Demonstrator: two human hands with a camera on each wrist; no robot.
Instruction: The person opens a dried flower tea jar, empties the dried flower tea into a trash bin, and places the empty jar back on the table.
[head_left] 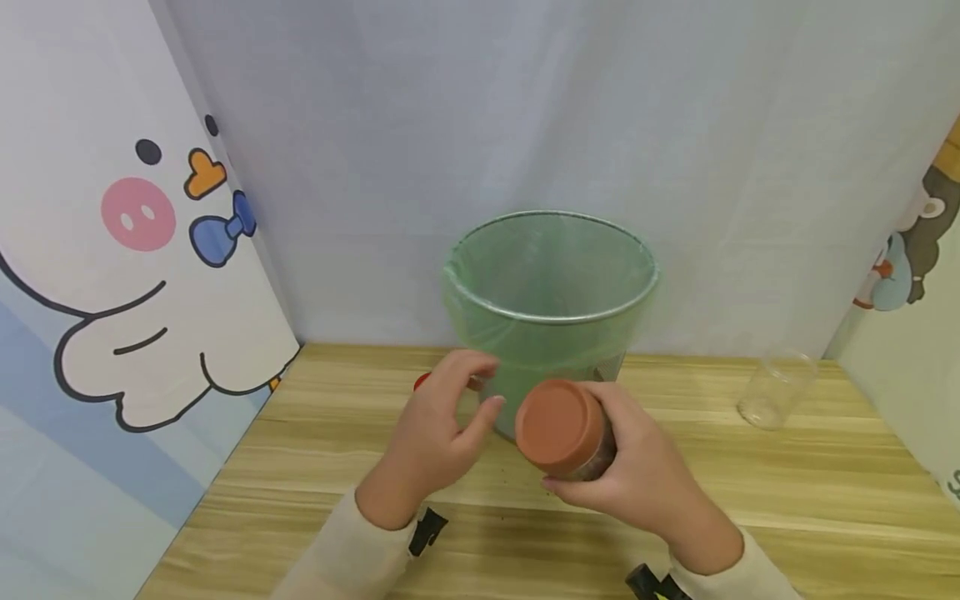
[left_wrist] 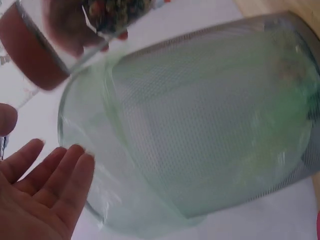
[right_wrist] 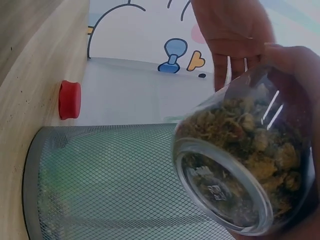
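Pale wooden tabletop [head_left: 300,467] stretches below, and close above it the right hand [head_left: 637,467] has its thumb and fingers curved round a glass jar [right_wrist: 245,160]. The jar is held up, leaning, just before the bin; its brown lid [head_left: 555,423] is on, and dried plant pieces [right_wrist: 280,165] lie inside. Near the lid, but not touching, the left hand [head_left: 437,429] is loosely spread and holds nothing.

To handle this well, I would say, the right hand should grip the wide body evenly, since smooth glass may slip. The left hand could steady the lid, and a more upright jar would be safer against spilling. On the jar's base I notice small raised marks, but I cannot read them.

Behind stands the mesh bin [right_wrist: 120,170], lined with a green bag [head_left: 480,333], a red object [right_wrist: 70,100] beside it. Farther are a clear drinking glass [head_left: 776,392] and grey cloth [head_left: 375,167]; no brand is readable.
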